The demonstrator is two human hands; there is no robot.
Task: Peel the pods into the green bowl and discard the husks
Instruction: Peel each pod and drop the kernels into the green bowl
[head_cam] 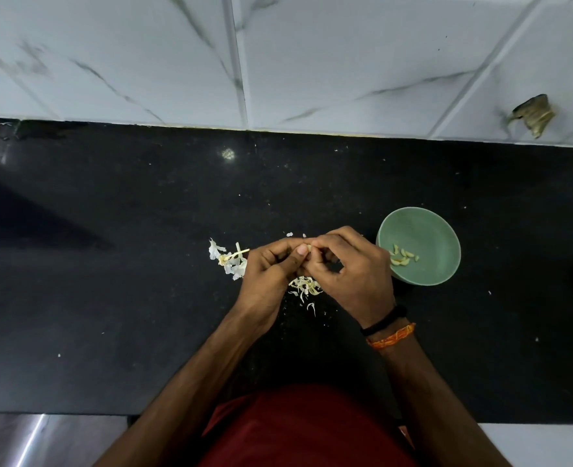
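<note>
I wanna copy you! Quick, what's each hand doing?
Left hand: pinching the small pale pod.
Right hand: pinching the same pod, peeling it.

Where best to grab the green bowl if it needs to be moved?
Probably the right rim of the green bowl, coming from the right. It sits upright on the black counter, its thin upturned rim offering a pinchable edge. The right hand overlaps the left rim, both hands pinch a pod there, and peeled pieces lie inside, so keep it level.
</note>
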